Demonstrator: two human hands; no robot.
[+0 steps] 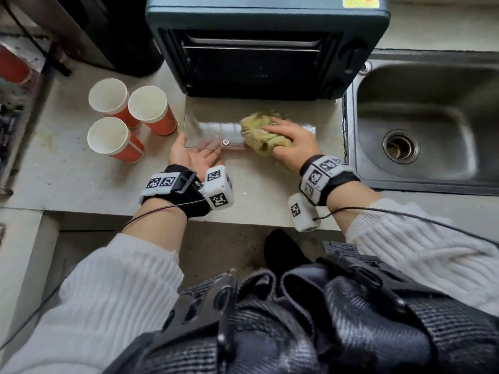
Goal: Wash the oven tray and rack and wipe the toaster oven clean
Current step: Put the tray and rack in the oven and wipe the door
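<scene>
The dark toaster oven (270,20) stands at the back of the counter with its glass door (213,122) folded down flat toward me. Its cavity is dark, with a shelf edge showing near the top. My right hand (294,141) holds a bunched yellow-green cloth (259,130) and presses it onto the right part of the glass. My left hand (194,153) lies palm up under the door's front edge, near the door handle (229,144), with its fingers straight beneath the glass. No tray or rack can be made out.
Three red paper cups (127,120) stand left of the door. A steel sink (421,125) with a drain is on the right. A dark appliance (108,31) sits at the back left. The counter edge (243,222) runs just below my wrists.
</scene>
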